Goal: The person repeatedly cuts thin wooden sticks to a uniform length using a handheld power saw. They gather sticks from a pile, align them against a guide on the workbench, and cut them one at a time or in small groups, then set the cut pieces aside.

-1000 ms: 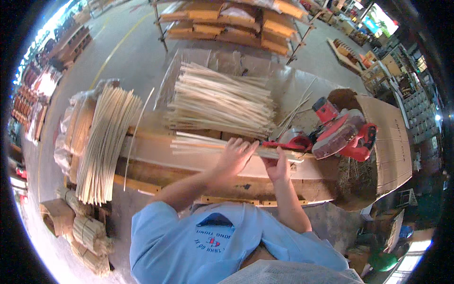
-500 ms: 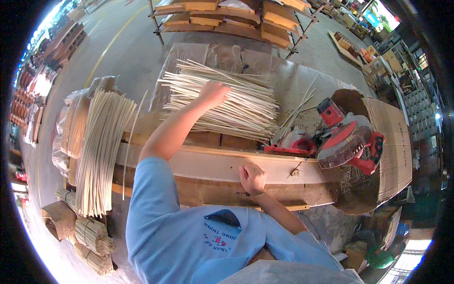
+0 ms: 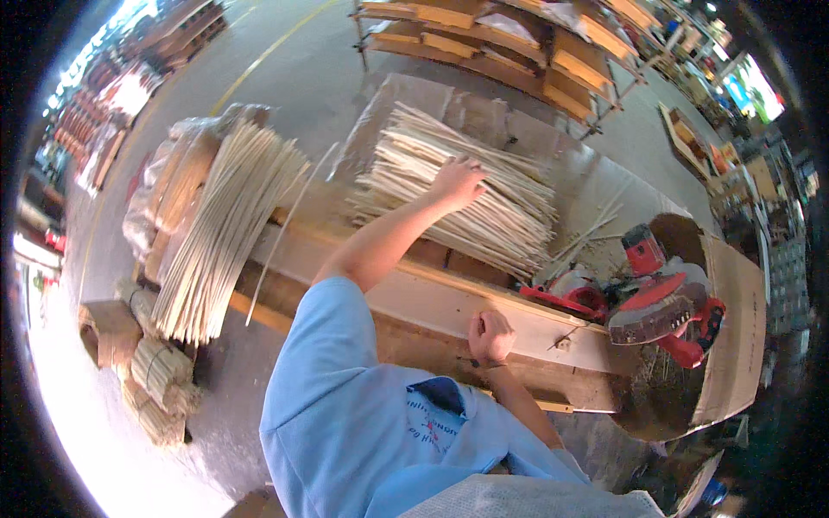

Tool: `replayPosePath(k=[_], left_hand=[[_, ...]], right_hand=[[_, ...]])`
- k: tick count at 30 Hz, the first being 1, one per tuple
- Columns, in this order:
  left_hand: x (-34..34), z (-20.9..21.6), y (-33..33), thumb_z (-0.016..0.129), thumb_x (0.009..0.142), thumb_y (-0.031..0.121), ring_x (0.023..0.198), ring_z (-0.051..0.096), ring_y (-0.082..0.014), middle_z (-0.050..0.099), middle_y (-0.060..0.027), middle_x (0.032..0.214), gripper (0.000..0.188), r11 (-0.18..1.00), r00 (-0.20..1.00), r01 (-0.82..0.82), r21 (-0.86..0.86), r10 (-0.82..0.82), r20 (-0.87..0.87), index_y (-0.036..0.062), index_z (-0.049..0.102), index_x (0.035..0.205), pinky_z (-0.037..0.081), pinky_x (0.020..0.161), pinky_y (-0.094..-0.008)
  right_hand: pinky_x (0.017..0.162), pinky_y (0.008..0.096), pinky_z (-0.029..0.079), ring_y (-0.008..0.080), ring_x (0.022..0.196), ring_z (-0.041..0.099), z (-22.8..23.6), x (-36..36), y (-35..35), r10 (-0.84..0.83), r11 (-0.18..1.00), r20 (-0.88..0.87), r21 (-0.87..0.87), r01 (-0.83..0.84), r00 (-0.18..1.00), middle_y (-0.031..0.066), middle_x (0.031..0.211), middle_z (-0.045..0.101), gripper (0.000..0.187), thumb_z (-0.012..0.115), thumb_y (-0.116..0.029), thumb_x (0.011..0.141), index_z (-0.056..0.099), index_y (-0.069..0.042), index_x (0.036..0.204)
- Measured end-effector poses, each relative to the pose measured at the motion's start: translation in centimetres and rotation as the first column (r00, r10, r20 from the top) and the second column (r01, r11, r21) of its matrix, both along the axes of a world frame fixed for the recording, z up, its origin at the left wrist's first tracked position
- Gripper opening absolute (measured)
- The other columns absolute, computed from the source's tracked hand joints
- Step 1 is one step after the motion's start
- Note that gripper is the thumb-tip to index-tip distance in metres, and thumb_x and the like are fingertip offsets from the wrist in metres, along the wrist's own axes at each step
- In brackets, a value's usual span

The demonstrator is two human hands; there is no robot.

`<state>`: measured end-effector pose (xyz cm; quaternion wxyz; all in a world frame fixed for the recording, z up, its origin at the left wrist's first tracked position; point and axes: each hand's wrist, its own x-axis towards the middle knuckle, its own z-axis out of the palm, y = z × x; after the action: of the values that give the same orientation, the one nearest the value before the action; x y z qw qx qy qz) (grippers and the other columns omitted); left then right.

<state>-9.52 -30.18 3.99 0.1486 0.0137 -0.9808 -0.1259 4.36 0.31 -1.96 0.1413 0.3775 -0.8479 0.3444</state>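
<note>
A wide pile of thin pale wooden sticks (image 3: 509, 203) lies across the table on plastic sheeting. My left hand (image 3: 458, 181) is over the top of this pile, its fingers loosely bent and a little apart. I see no stick clearly gripped in it. Close to my body, my right hand (image 3: 491, 337) rests by the long pale board (image 3: 414, 298), fingers curled in; nothing shows in them. To the right of that hand stands a red and grey power saw (image 3: 661, 298). A small fitting (image 3: 563, 344) sits on the board between them.
A long bundle of sticks (image 3: 229, 233) leans over the board's left end, with one single stick (image 3: 289, 233) beside it. Tied bundles (image 3: 162, 371) stand on the floor at left. A cardboard box (image 3: 734, 337) is behind the saw. Racks with boards (image 3: 484, 43) stand beyond the table.
The whole view has shifted and tilted, so the table sits further right and lower. My left hand has loosened from a fist over the pile. My right hand remains curled by the board.
</note>
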Motion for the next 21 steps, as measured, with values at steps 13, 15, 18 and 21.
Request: replayPosePath(k=[13,15,18,21], left_hand=[[35.2,0.3,-8.0,0.072,0.083,0.012,0.105,0.063,-0.0326,0.073,-0.0089,0.106,0.02,0.643,0.512,-0.69,0.331,0.758,-0.405,0.0089,0.075,0.102,0.049,0.094,-0.0432],[38.6,0.5,-8.4,0.072,0.083,0.01,0.106,0.062,-0.0326,0.072,-0.0084,0.107,0.02,0.565,0.407,-0.756,0.331,0.801,-0.438,0.0086,0.074,0.103,0.049,0.094,-0.0435],[43.0,2.2,-9.1,0.074,0.081,0.008,0.109,0.06,-0.0309,0.071,-0.0068,0.109,0.024,0.488,0.326,-0.835,0.254,0.811,-0.486,0.009,0.074,0.104,0.048,0.094,-0.0433],[47.3,4.7,-11.0,0.076,0.079,0.01,0.112,0.059,-0.0291,0.07,-0.0059,0.111,0.028,0.472,0.333,-0.869,0.147,0.779,-0.532,0.0093,0.074,0.107,0.045,0.098,-0.043]], right_hand=[[0.066,0.0321,0.058,0.0178,0.071,0.068,2.1,1.6,-8.2,0.312,0.948,0.851,-0.249,-0.198,0.423,0.011,0.08,0.069,0.024,0.06,-0.018,0.101,0.066,0.004,0.098],[0.067,0.0337,0.06,0.0202,0.073,0.07,2.9,3.3,-12.4,0.337,0.929,0.918,-0.288,-0.233,0.21,0.0135,0.085,0.069,0.024,0.061,-0.019,0.101,0.065,0.004,0.099],[0.067,0.0341,0.06,0.0234,0.075,0.071,3.3,6.0,-19.2,0.297,0.926,0.954,-0.299,-0.232,-0.047,0.0157,0.09,0.069,0.025,0.063,-0.021,0.1,0.063,0.004,0.104],[0.07,0.0353,0.061,0.0262,0.081,0.072,3.0,8.9,-26.2,0.25,0.926,0.952,-0.288,-0.245,-0.174,0.0179,0.094,0.069,0.034,0.064,-0.027,0.1,0.059,0.003,0.113]])
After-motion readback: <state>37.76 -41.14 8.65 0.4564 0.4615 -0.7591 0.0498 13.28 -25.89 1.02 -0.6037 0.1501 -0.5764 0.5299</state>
